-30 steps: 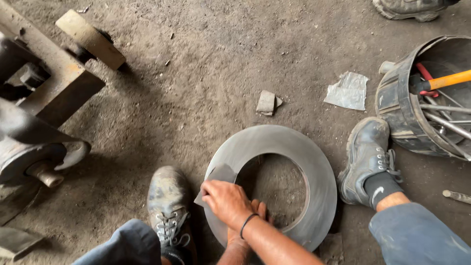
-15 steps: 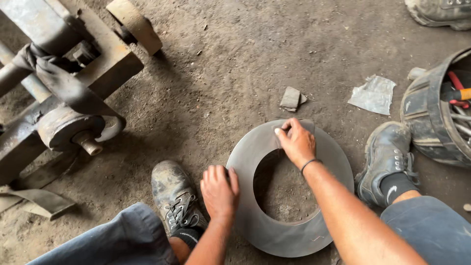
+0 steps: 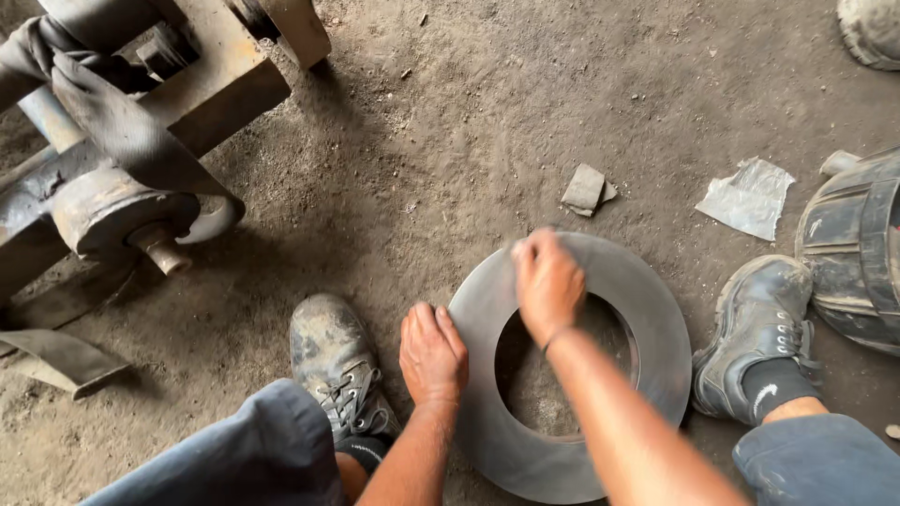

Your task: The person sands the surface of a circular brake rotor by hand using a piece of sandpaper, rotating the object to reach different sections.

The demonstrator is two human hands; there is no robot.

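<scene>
A flat grey metal ring with a wide round hole lies on the dirt floor between my feet. My left hand lies flat on the ring's left edge with nothing in it. My right hand, blurred by motion, presses down on the ring's upper left part. Its fingers are curled over a small grey sheet that is mostly hidden under them. A dark band sits on the right wrist.
My left shoe and right shoe flank the ring. A rusty machine with a shaft and a rag fills the upper left. A small block, a crumpled sheet and a black bucket lie beyond. Another person's shoe shows at top right.
My right hand went from the ring's near left edge to its far rim, then back left along the top. My left hand came in and settled on the left edge.
</scene>
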